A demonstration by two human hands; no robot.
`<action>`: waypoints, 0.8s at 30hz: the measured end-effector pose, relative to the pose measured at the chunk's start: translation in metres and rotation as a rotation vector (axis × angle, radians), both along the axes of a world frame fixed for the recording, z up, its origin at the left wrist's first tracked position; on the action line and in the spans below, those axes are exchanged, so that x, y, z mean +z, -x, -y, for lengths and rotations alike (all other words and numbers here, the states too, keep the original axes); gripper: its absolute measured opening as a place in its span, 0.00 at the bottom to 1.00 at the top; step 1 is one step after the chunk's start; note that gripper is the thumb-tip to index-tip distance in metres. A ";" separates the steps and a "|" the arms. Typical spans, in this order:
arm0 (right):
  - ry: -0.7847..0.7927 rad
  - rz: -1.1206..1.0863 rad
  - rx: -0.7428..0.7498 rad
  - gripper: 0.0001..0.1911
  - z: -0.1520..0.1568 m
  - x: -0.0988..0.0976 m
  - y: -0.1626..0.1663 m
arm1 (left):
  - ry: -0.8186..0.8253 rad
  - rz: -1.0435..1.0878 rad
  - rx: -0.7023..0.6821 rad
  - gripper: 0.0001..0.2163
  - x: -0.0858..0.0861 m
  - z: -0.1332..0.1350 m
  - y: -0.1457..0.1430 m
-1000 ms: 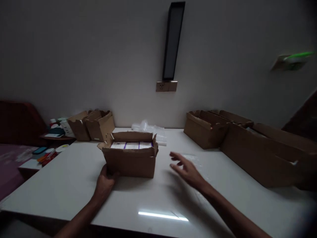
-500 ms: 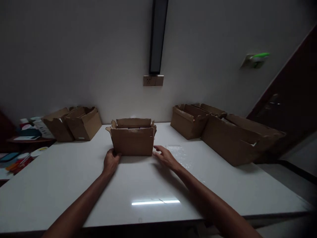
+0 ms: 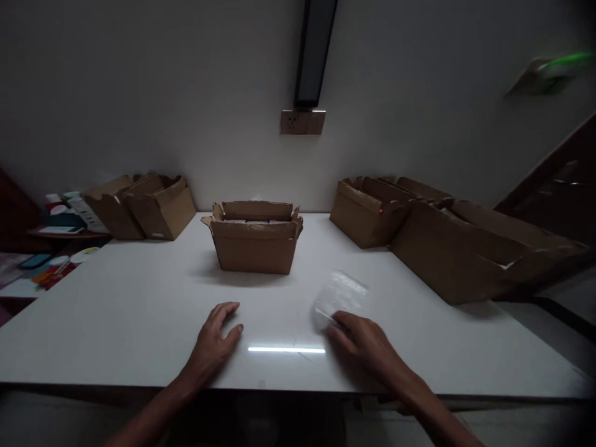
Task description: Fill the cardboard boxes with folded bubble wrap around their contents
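Between the fingers of my right hand (image 3: 365, 341) is the near edge of a clear bubble-wrap piece (image 3: 342, 293), slightly blurred and tilted up from the table. My left hand (image 3: 215, 338) hovers over the white tabletop with thumb and fingers apart, holding nothing. Beyond both hands, a brown cardboard box (image 3: 255, 247) stands upright with its top open and its flaps raised. Pale contents with dark marks show just over its front edge; what they are I cannot tell. Neither hand touches this box.
Two open cardboard boxes (image 3: 161, 208) stand at the back left of the white table (image 3: 116, 310). More open boxes (image 3: 459, 251) line the right side. A low shelf with assorted items (image 3: 60, 230) is beyond the left edge. A wall socket (image 3: 302, 122) sits behind.
My left hand has let go of the middle box and drawn back toward me. My right hand has moved from beside the box and taken hold of the bubble wrap. The view has shifted.
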State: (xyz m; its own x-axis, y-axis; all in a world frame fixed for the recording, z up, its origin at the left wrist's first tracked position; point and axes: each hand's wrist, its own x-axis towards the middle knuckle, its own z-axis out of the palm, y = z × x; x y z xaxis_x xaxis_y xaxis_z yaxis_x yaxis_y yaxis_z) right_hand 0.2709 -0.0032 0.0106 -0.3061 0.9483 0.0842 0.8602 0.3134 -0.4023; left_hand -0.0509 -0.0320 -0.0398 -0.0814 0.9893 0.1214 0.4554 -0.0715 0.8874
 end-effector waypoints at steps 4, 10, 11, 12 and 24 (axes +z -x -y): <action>0.381 -0.616 0.268 0.22 0.004 0.035 0.057 | 0.069 0.217 0.082 0.22 0.006 -0.003 0.014; 0.180 -0.578 0.172 0.19 -0.025 0.021 0.057 | -0.139 -0.032 0.180 0.23 0.023 0.004 0.029; 0.087 -0.491 0.167 0.18 -0.034 0.012 0.057 | -0.217 -0.144 0.139 0.22 0.023 0.002 0.025; 0.001 -0.404 0.183 0.17 -0.043 0.003 0.059 | -0.292 -0.254 0.071 0.21 0.023 -0.002 0.019; -0.243 0.067 0.428 0.15 -0.018 -0.022 0.091 | -0.272 -0.607 -0.442 0.21 0.013 -0.048 0.032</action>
